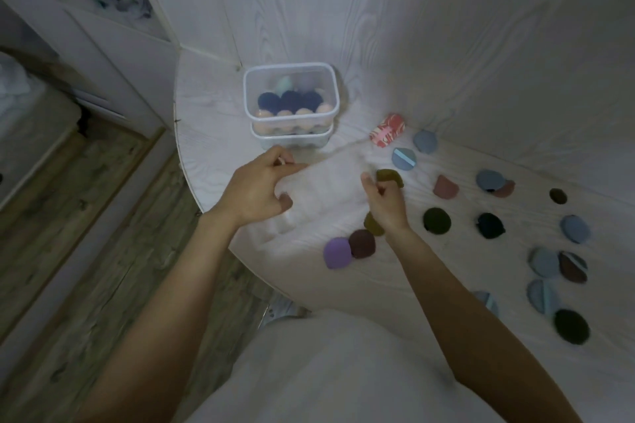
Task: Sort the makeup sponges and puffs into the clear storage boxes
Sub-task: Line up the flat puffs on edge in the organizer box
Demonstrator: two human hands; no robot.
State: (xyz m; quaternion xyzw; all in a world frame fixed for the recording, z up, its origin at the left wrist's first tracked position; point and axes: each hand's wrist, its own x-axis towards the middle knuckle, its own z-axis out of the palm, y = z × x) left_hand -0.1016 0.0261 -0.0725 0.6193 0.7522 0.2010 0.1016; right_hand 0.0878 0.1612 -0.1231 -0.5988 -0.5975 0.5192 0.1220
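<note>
Holding an olive puff (389,176) in my right hand (385,197) at the frame centre, I see the left hand (256,187) curled, perhaps on a clear box that is too blurred to confirm. The filled clear storage boxes (291,103) stand stacked above centre on the worktop (213,120). The puff may drop if I release before I find the blurred rim.

No text, number or brand can be read anywhere in this view. The small box (387,131) with the pink and white pattern, lying on the white table (213,120) near the stacked clear boxes (291,103), perhaps carries print, but it is too blurred to tell any letters.
</note>
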